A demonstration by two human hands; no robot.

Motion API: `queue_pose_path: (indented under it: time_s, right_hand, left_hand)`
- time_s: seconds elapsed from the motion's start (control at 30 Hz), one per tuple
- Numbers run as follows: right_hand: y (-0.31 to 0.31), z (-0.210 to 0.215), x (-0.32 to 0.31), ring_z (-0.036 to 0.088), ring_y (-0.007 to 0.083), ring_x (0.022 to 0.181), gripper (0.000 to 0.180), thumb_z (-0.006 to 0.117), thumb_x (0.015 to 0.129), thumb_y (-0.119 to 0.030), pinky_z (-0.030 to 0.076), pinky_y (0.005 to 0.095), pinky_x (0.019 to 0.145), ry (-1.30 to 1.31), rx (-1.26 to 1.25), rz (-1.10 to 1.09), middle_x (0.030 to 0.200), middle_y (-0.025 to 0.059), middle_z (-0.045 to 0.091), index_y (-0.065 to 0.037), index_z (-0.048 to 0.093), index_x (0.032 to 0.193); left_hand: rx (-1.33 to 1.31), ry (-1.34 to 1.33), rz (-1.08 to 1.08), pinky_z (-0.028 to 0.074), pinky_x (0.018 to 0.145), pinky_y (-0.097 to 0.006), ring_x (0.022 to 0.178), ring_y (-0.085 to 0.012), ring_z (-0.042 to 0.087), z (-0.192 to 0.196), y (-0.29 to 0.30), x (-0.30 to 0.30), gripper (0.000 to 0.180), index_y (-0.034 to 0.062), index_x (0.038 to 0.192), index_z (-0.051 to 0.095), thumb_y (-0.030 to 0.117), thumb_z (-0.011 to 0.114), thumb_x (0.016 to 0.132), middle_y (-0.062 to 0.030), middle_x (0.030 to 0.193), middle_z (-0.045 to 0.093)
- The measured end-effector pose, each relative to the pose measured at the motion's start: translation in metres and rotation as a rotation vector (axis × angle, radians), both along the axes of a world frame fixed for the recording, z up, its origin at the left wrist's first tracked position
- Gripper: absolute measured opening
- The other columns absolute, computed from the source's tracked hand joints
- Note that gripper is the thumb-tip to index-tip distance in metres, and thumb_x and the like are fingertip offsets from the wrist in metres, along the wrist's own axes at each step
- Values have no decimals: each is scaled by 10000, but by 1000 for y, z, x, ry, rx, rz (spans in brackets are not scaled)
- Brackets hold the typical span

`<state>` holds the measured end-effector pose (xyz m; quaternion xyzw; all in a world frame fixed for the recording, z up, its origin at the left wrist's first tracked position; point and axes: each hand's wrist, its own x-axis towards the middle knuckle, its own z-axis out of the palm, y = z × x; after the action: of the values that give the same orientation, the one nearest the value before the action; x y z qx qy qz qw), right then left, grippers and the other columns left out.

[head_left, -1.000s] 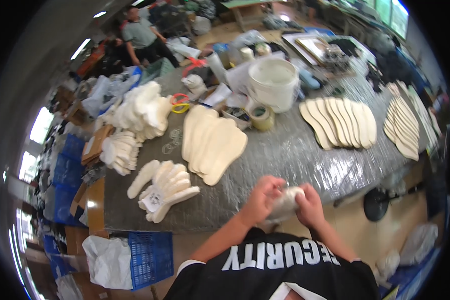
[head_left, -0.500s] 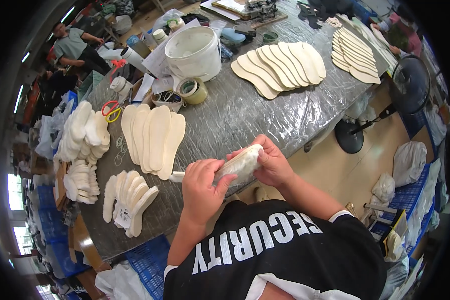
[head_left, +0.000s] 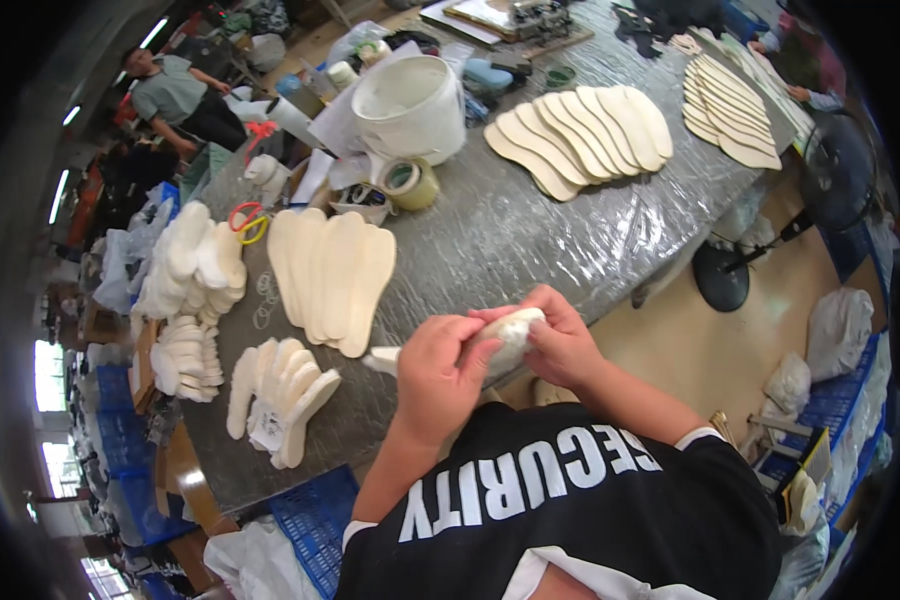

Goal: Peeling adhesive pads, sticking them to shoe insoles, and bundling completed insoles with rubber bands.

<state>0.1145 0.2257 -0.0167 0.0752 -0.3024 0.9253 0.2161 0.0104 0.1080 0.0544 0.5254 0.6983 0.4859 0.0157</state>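
Note:
A cream insole with a white fleecy face (head_left: 511, 338) is gripped between my two hands over the table's near edge. My left hand (head_left: 440, 378) is closed round its middle, with the thumb on the fleecy side. At the other end, my right hand (head_left: 566, 345) pinches the insole with thumb and fingers. The insole looks bent, and my left hand hides much of it. A pale end sticks out left of that hand. Just beyond it lies a fanned row of cream insoles (head_left: 328, 280). A bundle of fleecy insoles (head_left: 288, 390) with a paper label sits further left.
Fleecy insole piles (head_left: 192, 262) line the table's left side, near scissors (head_left: 250, 224). A white bucket (head_left: 408, 110) and tape rolls (head_left: 410, 184) stand farther back. More cream insoles (head_left: 582, 138) lie at the far right. A black fan (head_left: 722, 275) stands beyond the table edge.
The whole view has shifted, so the table things appear further right. My hands have drawn a little closer together, and the insole between them looks shorter and more bent.

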Motion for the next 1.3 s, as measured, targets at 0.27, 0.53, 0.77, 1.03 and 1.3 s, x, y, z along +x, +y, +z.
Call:
queue_pose_path:
  time_s: [0.27, 0.53, 0.77, 1.03, 1.3]
  right_hand:
    - [-7, -10, 9, 421, 372, 1230, 128, 535, 909, -142, 347, 506, 1012, -63, 11, -7, 1369, 239, 366, -50, 467, 966]
    - [-8, -4, 10, 499, 264, 1158, 249, 601, 873, -182, 386, 436, 990, -89, -71, 74, 1285, 179, 488, -52, 491, 1055]
    - [-9, -9, 10, 537, 233, 1100, 247, 616, 864, -162, 403, 394, 972, -225, -18, 21, 1208, 166, 551, -39, 528, 1059]
    - [-11, -10, 10, 552, 224, 1056, 100, 531, 913, -124, 438, 376, 923, -246, -74, 32, 1205, 185, 546, -49, 513, 977]
    - [-4, -48, -7, 554, 264, 1048, 108, 474, 934, -110, 440, 423, 932, -304, -139, 40, 1191, 203, 542, -40, 475, 1017]
  left_hand:
    - [-12, -306, -109, 424, 577, -244, 645, -131, 535, -9, -3, 4, 83, -5, 794, 620, 4, 690, 750, -62, 717, 565]
    - [-41, -374, -99, 411, 575, -243, 631, -118, 518, -19, -10, 2, 64, 6, 789, 621, 15, 681, 768, -52, 701, 557]
    - [-67, -335, -99, 402, 554, -246, 611, -115, 506, -19, -7, 3, 60, 6, 786, 624, 31, 677, 774, -50, 686, 547]
    - [-79, -354, -83, 392, 546, -256, 601, -122, 498, -21, -5, 4, 51, 5, 788, 624, 24, 668, 772, -52, 679, 535]
    - [-276, -303, -3, 442, 612, -336, 667, -267, 571, -55, -10, -18, 155, 3, 830, 626, 149, 580, 853, -114, 767, 600]
